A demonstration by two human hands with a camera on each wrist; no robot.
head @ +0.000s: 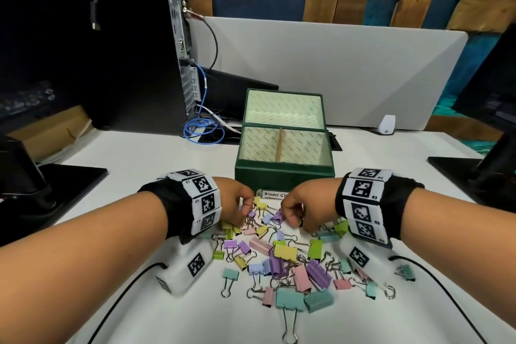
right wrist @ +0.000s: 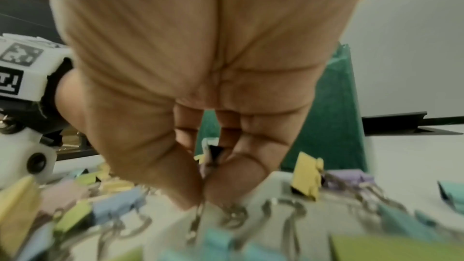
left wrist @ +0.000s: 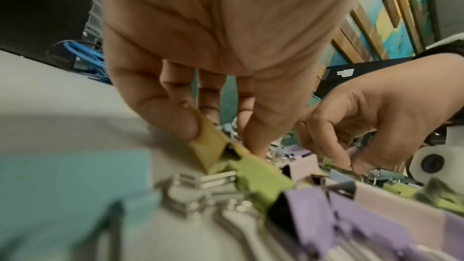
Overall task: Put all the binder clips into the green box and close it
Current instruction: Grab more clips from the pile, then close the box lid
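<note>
The green box (head: 284, 174) stands open on the white table, its lid tipped back, with a wooden divider (head: 279, 145) inside. In front of it lies a pile of pastel binder clips (head: 282, 254). Both hands work at the pile's far edge. My left hand (head: 245, 211) pinches a yellow clip (left wrist: 208, 146) between thumb and forefinger, low in the pile. My right hand (head: 290, 218) has its thumb and fingers closed on a small clip (right wrist: 212, 154), and a wire handle hangs at the fingertips (right wrist: 191, 190). The right hand (left wrist: 351, 136) also shows in the left wrist view.
A "Binder Clips" label (head: 275, 194) lies at the box's front. A black computer tower (head: 134, 58) with blue cable (head: 203, 128) stands back left. Monitor bases (head: 64, 184) (head: 472, 173) flank the work area, and a grey divider panel (head: 335, 70) closes the back.
</note>
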